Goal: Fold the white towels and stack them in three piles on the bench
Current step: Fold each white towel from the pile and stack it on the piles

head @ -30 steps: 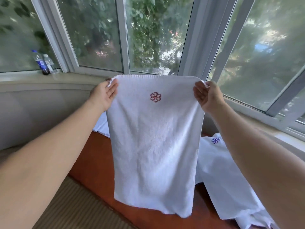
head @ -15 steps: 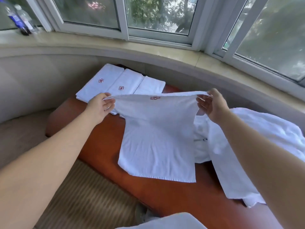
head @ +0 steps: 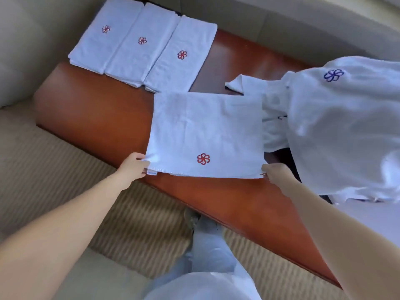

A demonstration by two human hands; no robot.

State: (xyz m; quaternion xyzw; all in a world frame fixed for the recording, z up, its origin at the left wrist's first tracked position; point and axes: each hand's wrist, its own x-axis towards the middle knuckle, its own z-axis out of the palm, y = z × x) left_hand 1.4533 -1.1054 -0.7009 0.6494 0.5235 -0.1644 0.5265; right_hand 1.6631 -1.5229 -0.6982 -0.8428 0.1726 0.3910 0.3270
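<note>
A white towel (head: 205, 131) with a red flower emblem lies folded in half on the red-brown bench (head: 97, 113). My left hand (head: 134, 167) pinches its near left corner. My right hand (head: 275, 172) pinches its near right corner. At the bench's far left end three folded white towels (head: 142, 46) lie side by side, each showing a red emblem. A heap of unfolded white towels (head: 342, 131) with a blue emblem covers the right part of the bench.
A striped beige carpet (head: 65, 174) runs along the bench's near side. A pale padded wall (head: 281, 27) curves behind the bench. My legs and white clothing (head: 205, 267) show at the bottom middle.
The towel was held up in front of the window by its top corners. It has come down onto the bench, folded over toward me, with both hands now at its near edge.
</note>
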